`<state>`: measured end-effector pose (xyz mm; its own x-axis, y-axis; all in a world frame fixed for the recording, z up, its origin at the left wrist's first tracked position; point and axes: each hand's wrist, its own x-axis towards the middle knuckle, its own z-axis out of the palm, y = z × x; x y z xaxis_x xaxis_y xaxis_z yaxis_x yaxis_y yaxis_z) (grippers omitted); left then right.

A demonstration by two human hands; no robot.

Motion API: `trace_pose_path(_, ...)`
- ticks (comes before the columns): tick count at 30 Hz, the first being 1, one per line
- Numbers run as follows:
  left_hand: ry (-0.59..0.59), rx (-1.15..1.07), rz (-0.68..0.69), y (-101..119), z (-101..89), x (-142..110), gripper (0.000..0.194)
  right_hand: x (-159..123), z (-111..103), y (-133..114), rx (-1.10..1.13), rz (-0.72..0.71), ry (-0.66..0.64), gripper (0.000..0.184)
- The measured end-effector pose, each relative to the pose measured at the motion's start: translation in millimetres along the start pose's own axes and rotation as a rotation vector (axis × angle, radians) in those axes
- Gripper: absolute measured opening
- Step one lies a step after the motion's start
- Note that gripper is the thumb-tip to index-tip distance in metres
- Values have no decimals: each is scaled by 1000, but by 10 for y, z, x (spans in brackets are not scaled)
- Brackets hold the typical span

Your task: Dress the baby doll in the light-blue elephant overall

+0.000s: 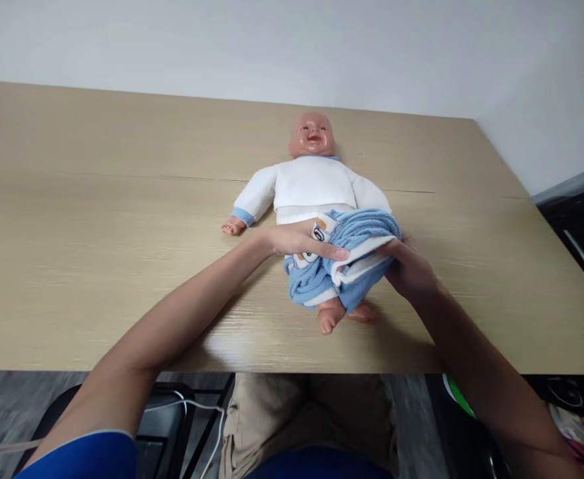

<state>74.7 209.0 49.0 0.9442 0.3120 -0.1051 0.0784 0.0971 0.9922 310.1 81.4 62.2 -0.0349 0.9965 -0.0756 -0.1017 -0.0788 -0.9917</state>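
Note:
A baby doll (pixel 313 136) lies on its back on the table, head away from me, in a white long-sleeved top (pixel 312 183) with blue cuffs. Bunched blue pants (pixel 364 229) with white trim cover its legs, and its feet poke out at the near end. My left hand (pixel 302 241) lies across the pants from the left, its thumb and fingers closed on the cloth near the white trim. From the right, my right hand (pixel 409 266) grips the other side of the same trim; its fingertips are partly hidden by the fabric.
The light wood table (pixel 97 233) reaches back to a pale wall. A black object (pixel 581 226) stands beyond its right edge. Below the front edge are a black chair (pixel 165 412) and a white cable (pixel 217 432) at the left.

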Motion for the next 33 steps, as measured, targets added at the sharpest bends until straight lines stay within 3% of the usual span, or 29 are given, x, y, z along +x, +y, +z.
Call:
trace_pose_path(4,-79,60,77,72,52,38,62,-388,233,-39,-44,-51,187,26)
trace_pose_path(8,-271,196,97,231,218,64,43,-866,455,95,-132,0,334,39)
trace_pose_path(10,-301,244,94,287,302,65,42,-1034,532,154,-172,5,412,44)
trace_pose_path(17,-104,511,123,306,391,72,41,-1260,563,300,-259,-25,564,46)
trace_pose_path(33,-67,858,-47,392,756,40,28,-1514,710,552,-250,-58,710,32)
